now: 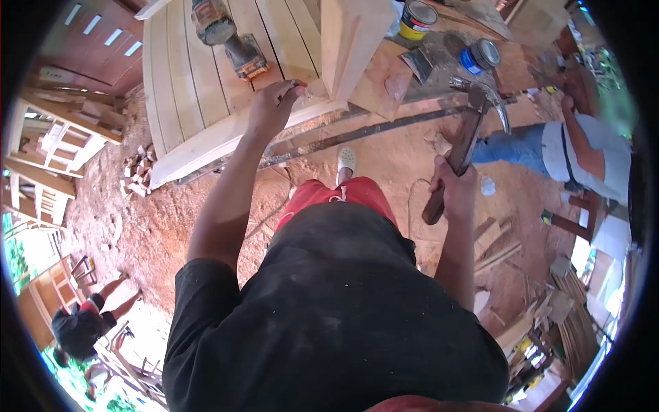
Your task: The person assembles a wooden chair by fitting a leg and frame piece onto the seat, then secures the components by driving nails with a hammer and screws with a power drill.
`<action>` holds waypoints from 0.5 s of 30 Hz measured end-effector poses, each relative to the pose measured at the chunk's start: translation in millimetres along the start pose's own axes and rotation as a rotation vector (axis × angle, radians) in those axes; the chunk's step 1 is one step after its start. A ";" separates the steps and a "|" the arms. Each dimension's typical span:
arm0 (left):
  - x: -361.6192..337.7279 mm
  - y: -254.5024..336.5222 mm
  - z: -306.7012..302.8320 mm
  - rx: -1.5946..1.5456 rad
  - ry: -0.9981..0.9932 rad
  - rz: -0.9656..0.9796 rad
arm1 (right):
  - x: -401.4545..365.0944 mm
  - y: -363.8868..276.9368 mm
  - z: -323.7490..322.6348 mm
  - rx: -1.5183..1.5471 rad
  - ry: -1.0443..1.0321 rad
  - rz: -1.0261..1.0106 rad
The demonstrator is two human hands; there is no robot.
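My right hand (454, 185) is wrapped round the wooden handle of a claw hammer (472, 123), raised to the right of my body with its metal head up. My left hand (276, 103) rests at the near edge of a slatted wooden panel (189, 89), its fingers curled together close to an upright post (350, 44). Whatever those fingers pinch, if anything, is too small to make out. A cordless drill (232, 42) lies on the slats just beyond my left hand.
Beside the post are a yellow-and-black can (416, 20), a blue can (479, 56) and a flat board (384, 79). Another person (576, 151) in jeans is at the right; one more (82, 329) is lower left. Wood offcuts (139, 170) lie on the dirt floor.
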State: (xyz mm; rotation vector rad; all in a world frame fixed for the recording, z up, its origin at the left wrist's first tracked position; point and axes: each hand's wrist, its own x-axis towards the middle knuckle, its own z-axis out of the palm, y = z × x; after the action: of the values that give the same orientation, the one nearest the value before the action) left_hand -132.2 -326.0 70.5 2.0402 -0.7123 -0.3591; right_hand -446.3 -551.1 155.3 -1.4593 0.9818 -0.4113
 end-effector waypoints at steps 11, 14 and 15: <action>-5.0 -13.5 10.4 0.242 0.022 0.171 | -117.5 -39.2 81.2 -0.151 -0.244 -0.102; -6.2 -20.8 17.0 0.245 0.092 0.230 | -103.4 -59.5 111.4 -0.231 -0.310 -0.234; -6.6 -22.9 18.1 0.243 0.112 0.247 | -97.2 -66.1 123.2 -0.243 -0.335 -0.263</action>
State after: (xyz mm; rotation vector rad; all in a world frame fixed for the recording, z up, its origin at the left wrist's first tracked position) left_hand -138.6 -324.8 41.4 2.1468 -0.9641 -0.0159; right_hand -387.6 -407.5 225.8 -1.8181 0.5870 -0.2293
